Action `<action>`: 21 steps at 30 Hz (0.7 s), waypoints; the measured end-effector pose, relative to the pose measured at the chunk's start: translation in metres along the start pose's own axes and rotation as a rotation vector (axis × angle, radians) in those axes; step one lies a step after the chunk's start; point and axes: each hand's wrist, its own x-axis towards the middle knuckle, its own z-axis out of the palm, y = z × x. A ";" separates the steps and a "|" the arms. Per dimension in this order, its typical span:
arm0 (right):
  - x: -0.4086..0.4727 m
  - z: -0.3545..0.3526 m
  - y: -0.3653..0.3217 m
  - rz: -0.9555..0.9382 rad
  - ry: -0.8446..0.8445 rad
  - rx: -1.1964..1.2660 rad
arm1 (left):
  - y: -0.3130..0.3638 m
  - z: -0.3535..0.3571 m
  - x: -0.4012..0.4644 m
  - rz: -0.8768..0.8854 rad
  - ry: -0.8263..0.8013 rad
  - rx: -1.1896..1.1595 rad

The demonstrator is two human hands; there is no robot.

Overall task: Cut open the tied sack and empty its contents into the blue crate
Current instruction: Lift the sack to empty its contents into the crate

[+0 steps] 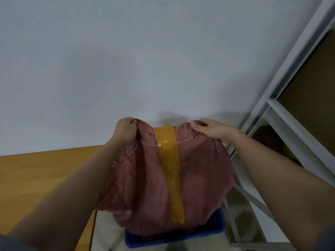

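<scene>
Nearest you, the blue crate [215, 227] shows only its front rim and right wall; the sack [145, 182] hangs over the rest, so you cannot see what lies inside it. The sack's lower end sits at the crate's opening, its mouth hidden. A strip of yellow tape [170, 163] runs down the middle of the reddish woven fabric, from the top edge almost to the bottom.

Both your forearms reach forward and up. Your left hand [125, 129] has its grip clamped on the sack's upper left corner, fingers curled around bunched fabric. Your right hand [208, 129] pinches the upper right corner, knuckles toward you.

To the left, the wooden counter [36, 178] is partly covered by your left arm. On the right a grey metal shelf frame [272, 105] is cut off by the picture's edge. Behind everything stands a plain white wall [126, 51].
</scene>
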 end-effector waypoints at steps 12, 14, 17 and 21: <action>0.033 -0.010 0.005 -0.117 0.208 -0.047 | -0.013 0.012 -0.012 -0.075 -0.460 -0.011; 0.031 -0.015 0.014 -0.070 0.221 0.012 | -0.035 0.019 -0.018 -0.114 -0.475 0.260; 0.030 -0.025 0.028 -0.014 0.254 -0.010 | -0.063 0.026 -0.017 -0.161 -0.467 0.589; 0.027 -0.043 0.033 0.058 0.056 0.131 | -0.054 0.005 0.002 -0.130 -0.114 0.492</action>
